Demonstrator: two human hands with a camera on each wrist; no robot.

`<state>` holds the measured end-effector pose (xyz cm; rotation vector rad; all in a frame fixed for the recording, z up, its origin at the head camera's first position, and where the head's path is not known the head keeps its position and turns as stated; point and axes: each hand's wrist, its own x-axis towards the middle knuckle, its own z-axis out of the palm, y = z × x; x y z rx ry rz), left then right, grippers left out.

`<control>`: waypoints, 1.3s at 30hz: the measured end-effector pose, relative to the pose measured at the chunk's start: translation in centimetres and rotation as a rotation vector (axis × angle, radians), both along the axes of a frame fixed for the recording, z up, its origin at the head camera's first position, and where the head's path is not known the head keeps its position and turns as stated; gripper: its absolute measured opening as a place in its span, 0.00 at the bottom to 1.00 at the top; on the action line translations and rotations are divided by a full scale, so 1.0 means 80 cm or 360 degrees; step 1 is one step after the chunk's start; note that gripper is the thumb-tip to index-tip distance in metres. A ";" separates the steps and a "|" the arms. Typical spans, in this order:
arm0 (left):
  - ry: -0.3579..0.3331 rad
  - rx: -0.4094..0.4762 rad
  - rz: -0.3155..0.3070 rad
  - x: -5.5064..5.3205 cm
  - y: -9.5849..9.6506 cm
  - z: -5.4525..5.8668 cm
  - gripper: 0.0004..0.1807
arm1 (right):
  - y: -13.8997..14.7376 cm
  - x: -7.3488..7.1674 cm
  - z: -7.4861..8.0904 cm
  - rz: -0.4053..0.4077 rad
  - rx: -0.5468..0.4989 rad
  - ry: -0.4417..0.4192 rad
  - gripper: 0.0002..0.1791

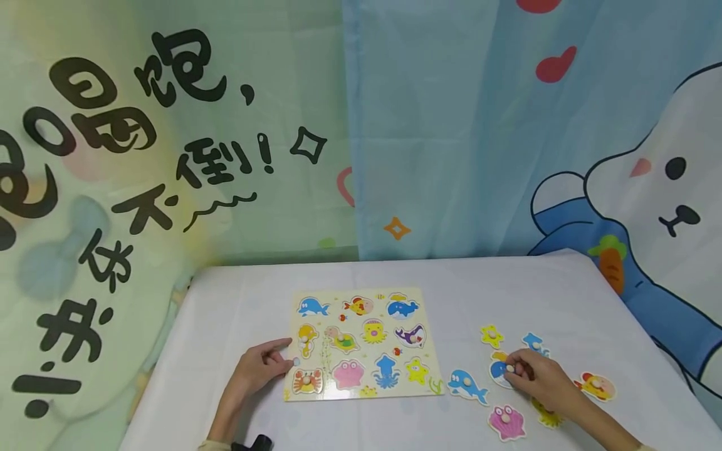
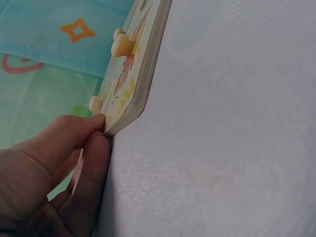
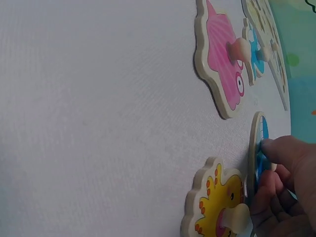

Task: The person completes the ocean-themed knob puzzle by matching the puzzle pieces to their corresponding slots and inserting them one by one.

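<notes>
My left hand rests its fingertips against the left edge of a knobbed puzzle board. In the left wrist view, thumb and finger touch the board's corner beside a wooden knob. To the right of the board, my right hand pinches a blue whale puzzle piece with a yellow top. In the right wrist view, the whale piece's knob is between thumb and finger. Around this hand lie a yellow star piece, a squid piece, a dolphin piece and a partly hidden yellow piece.
A pink piece lies near the front, and a fish piece lies right of the right hand. On the board sit several knobbed pieces, including a crab and a turtle. White cloth covers the table, with printed curtains behind.
</notes>
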<state>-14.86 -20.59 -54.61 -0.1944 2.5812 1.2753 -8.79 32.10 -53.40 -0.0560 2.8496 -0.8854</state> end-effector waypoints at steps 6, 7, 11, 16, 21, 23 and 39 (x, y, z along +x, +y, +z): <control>0.0005 -0.0023 0.0011 0.001 0.000 -0.001 0.27 | -0.001 -0.002 0.002 -0.0084 0.0062 -0.0070 0.12; 0.0008 -0.0026 0.0013 0.001 0.000 -0.001 0.27 | -0.001 -0.003 0.002 -0.0096 0.0071 -0.0073 0.11; 0.0004 -0.0016 0.0019 0.001 -0.001 -0.002 0.27 | -0.002 -0.004 0.002 -0.0136 0.0089 -0.0091 0.11; 0.0003 0.0021 0.0015 0.000 -0.001 -0.005 0.27 | -0.002 -0.007 0.003 -0.0121 0.0109 -0.0078 0.11; 0.0014 0.0006 0.0018 -0.001 -0.001 -0.007 0.27 | -0.001 -0.011 0.009 -0.0055 0.0125 -0.0074 0.10; 0.0017 0.0001 0.0022 -0.001 -0.001 -0.007 0.27 | -0.001 -0.012 0.012 -0.0039 0.0128 -0.0071 0.10; 0.0002 0.0015 0.0028 0.000 0.000 -0.003 0.27 | -0.067 -0.045 0.040 0.0136 -0.0068 0.0298 0.07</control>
